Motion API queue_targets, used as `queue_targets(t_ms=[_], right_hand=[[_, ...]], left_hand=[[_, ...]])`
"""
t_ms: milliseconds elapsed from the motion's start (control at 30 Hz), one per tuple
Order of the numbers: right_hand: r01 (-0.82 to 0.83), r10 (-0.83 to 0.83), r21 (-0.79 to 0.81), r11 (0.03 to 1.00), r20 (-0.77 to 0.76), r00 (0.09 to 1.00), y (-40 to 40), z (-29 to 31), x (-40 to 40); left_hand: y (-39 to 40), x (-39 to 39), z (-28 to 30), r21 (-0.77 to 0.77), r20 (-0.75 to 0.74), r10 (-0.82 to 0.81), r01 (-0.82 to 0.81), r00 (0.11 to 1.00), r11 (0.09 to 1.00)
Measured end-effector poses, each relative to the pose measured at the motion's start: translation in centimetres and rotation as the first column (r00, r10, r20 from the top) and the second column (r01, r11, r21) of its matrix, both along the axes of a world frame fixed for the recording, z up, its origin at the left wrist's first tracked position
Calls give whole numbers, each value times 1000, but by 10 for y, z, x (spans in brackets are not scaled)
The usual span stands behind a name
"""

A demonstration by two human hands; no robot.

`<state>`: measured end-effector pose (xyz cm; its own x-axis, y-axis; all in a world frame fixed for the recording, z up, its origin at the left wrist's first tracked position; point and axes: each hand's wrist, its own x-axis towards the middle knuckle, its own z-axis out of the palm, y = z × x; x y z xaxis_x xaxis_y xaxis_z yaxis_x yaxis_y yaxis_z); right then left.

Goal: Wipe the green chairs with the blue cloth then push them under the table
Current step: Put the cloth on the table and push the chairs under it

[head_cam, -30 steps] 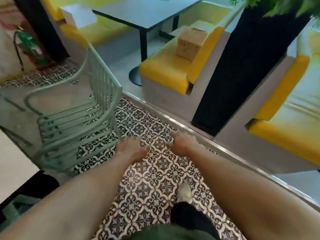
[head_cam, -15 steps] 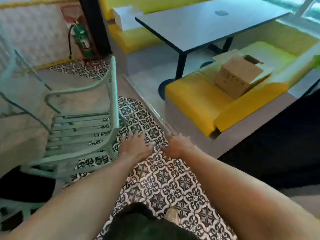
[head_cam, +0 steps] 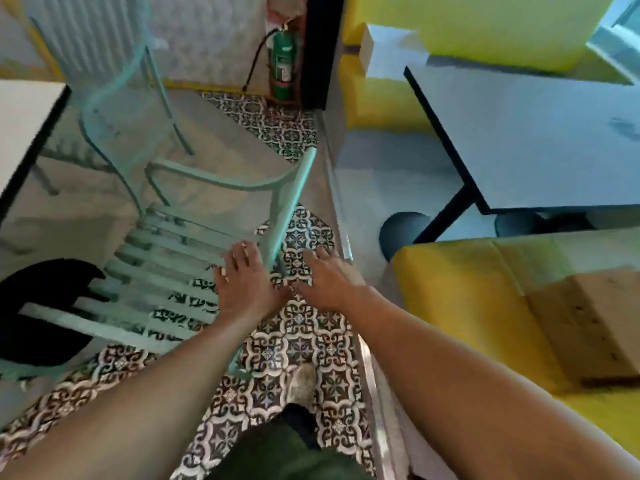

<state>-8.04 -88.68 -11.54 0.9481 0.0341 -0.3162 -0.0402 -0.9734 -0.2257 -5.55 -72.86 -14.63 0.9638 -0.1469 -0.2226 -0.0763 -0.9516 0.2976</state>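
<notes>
From the head camera, both bare forearms reach forward and down over the patterned tile floor (head_cam: 301, 327). The left hand (head_cam: 247, 284) is palm down with its fingers straight and slightly spread, holding nothing; its fingertips lie over the slatted seat at the base of the backrest of the near green chair (head_cam: 194, 244), though whether they actually touch it cannot be told. The right hand (head_cam: 329, 278) is also palm down, fingers relaxed and loosely extended, empty, just to the right of the chair's backrest rail and above the tiles. The two hands are close beside each other, the backrest's edge between them.

The near green chair stands left of the hands, its seat toward a white table (head_cam: 24, 126) at the left edge. A second green chair (head_cam: 114, 98) stands farther off beside that table. No blue cloth shows.

A shoe (head_cam: 303, 382) stands on the tiles below the hands. To the right are a grey table (head_cam: 540, 140), a yellow bench (head_cam: 460, 282) and a cardboard box (head_cam: 588, 323); a fire extinguisher (head_cam: 282, 60) stands by the far wall.
</notes>
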Motion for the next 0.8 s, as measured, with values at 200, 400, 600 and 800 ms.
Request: queue_targets(t_ms=[200,400,600,800], right_hand=[[-293,298,-104,950,29,954,-17,8,110],[-664,618,-367,652,-250,745,-29,-10,191],[-934,868,-239,265,-363,339,-22,-21,250],[-987,914,-56,149,-373,159,-18,-25,276]], left_hand=[[-7,19,-23,-52,-211,237,-253,948,966],[-12,13,-30,4,-267,380,-393,886,920],[-20,12,-15,18,-313,502,-524,806,852],[-42,21,-3,293,-312,769,-714,558,636]])
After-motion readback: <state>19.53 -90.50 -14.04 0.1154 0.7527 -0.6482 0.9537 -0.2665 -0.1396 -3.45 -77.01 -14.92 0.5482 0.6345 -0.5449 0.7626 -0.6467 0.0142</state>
